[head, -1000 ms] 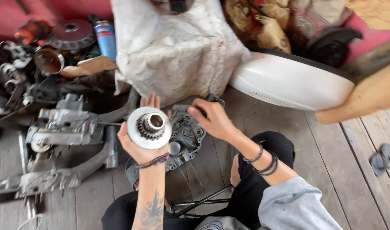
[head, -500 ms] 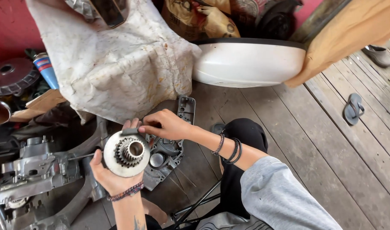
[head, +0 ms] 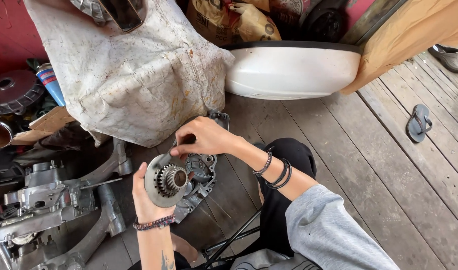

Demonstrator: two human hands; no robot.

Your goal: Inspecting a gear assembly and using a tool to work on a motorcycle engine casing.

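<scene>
Gear disc (head: pixel 165 181): dull grey metal w/ darker toothed centre. Cloth cover (head: pixel 134 75): off-white, rust-brown speckles. Tub (head: pixel 291 70): white, black rim. Floor (head: pixel 389 180): grey-brown wood planks. Sandal (head: pixel 419 122): grey. Spray can (head: pixel 51 82): blue w/ red & white bands. Engine block (head: pixel 44 205): grey, oily dark stains. Sleeve (head: pixel 334 235): light grey. Wall (head: pixel 9 30): dark red.

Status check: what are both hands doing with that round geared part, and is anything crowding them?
Left hand grips geared metal disc from below. Right hand pinches its upper rim. Engine cover lies directly beneath on the wooden floor; engine casing close at left.
</scene>
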